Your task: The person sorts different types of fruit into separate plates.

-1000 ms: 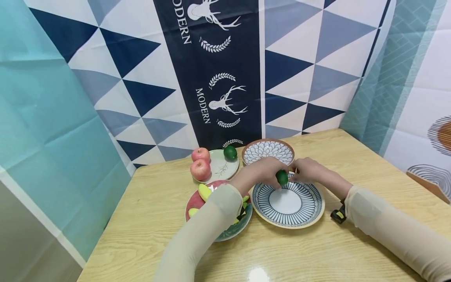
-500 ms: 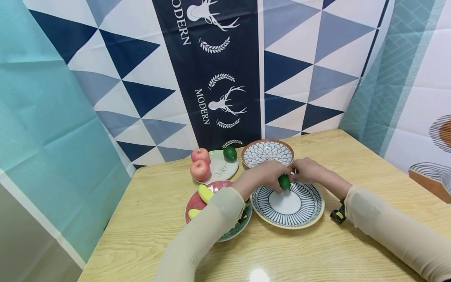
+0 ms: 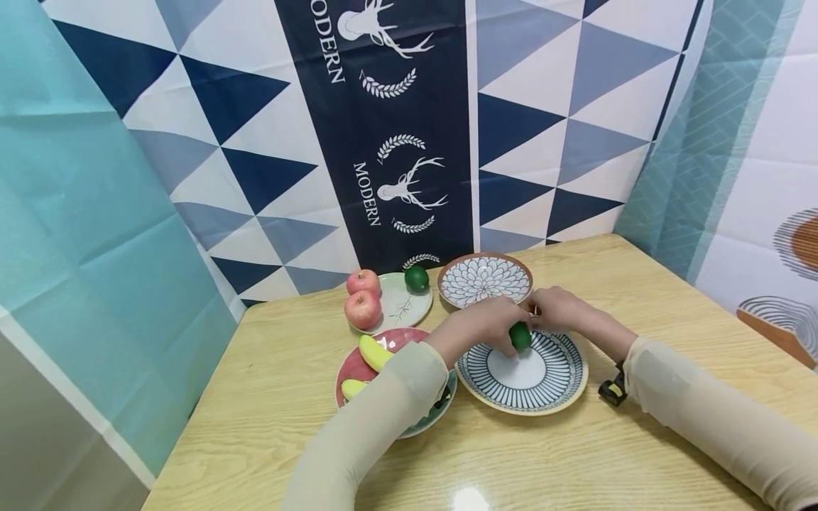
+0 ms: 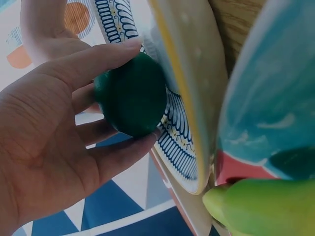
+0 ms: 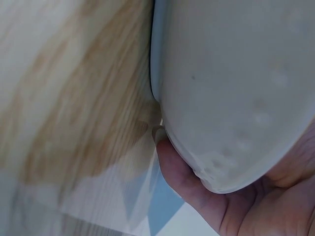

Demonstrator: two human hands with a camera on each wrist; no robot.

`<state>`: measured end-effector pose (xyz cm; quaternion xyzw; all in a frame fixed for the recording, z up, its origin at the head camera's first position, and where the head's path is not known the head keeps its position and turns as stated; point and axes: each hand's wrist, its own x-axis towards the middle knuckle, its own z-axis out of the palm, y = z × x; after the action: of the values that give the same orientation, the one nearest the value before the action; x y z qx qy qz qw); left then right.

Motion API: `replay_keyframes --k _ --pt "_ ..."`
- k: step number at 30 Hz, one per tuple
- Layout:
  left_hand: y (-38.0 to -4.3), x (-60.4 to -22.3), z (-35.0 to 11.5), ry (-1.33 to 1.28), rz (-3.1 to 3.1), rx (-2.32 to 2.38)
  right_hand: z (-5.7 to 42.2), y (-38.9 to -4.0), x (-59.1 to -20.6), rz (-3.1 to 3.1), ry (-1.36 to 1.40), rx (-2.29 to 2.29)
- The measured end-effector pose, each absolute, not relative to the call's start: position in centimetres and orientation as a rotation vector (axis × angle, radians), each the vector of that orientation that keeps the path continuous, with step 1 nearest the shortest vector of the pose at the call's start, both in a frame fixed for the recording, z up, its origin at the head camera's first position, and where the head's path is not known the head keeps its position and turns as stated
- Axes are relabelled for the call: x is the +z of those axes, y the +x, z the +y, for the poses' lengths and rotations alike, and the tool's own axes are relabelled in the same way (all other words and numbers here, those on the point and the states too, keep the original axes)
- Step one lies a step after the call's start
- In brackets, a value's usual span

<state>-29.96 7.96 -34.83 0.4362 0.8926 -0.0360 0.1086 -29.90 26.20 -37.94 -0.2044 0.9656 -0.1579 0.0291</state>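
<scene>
My left hand (image 3: 492,321) pinches a dark green lime (image 3: 520,336) over the blue-and-white striped plate (image 3: 556,394). In the left wrist view, thumb and fingers close round the lime (image 4: 135,96) from both sides, right beside the plate's inner face. At the plate's far edge, my right hand (image 3: 559,310) grips the rim. From the right wrist, the plate's pale underside (image 5: 231,88) fills much of the view, with a finger (image 5: 177,167) curled under the rim. Part of the plate is hidden behind the left hand.
A red-and-green bowl (image 3: 348,372) with bananas (image 3: 373,353) stands left, partly behind my sleeve. Behind it, a pale plate (image 3: 409,309) carries two apples (image 3: 363,308) and another lime (image 3: 417,279). A brown-rimmed bowl (image 3: 486,277) sits behind the striped plate.
My left hand has lowered the lime slightly toward the striped plate's centre and a little right. The right hand stays at the rim, and the plate has hardly moved.
</scene>
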Motion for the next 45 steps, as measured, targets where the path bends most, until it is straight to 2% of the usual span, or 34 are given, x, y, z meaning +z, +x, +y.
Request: replay_keyframes --k 25,45 --pt "-29.7 -33.2 6.3 1.247 2.675 -0.091 26.0 -29.9 -37.5 2.966 -0.586 -0.486" --pt "-32.1 -31.4 1.7 1.174 2.725 0.017 26.2 -29.9 -37.9 2.978 -0.594 -0.483"
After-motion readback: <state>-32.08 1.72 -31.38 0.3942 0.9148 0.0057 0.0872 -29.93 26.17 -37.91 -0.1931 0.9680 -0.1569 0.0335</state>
